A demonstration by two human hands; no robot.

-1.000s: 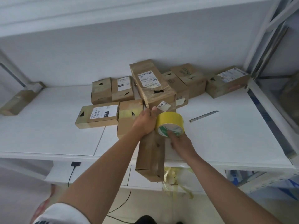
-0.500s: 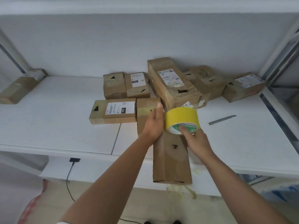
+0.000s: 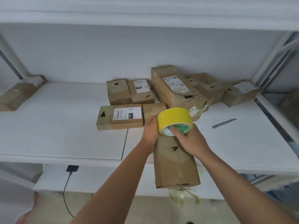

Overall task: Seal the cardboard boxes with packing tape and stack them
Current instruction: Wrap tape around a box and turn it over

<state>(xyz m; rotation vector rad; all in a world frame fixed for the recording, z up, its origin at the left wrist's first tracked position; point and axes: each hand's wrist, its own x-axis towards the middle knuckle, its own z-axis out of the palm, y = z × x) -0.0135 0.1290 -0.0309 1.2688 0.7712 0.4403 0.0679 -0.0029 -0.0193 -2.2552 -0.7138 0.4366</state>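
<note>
A long brown cardboard box (image 3: 175,167) sticks out over the front edge of the white shelf (image 3: 56,135). My left hand (image 3: 151,132) grips its far left side. My right hand (image 3: 187,139) holds a yellow tape roll (image 3: 174,119) on the box's far end, thumb inside the roll's green and white core. Several more cardboard boxes lie behind: a flat labelled one (image 3: 119,117), two small ones (image 3: 119,92) (image 3: 141,91), a big torn one (image 3: 176,89) and two at the right (image 3: 208,87) (image 3: 241,92).
A grey utility knife (image 3: 224,123) lies on the shelf to the right. Another box (image 3: 16,96) sits at the far left. Crumpled yellow tape scraps (image 3: 182,196) hang below the shelf edge. A black cable (image 3: 68,188) runs down at the left. Metal shelf posts (image 3: 275,54) stand at right.
The view has shifted, so the boxes sit further right in frame. The held box has turned from slanting left to nearly straight, and the tape roll stays at its far end.
</note>
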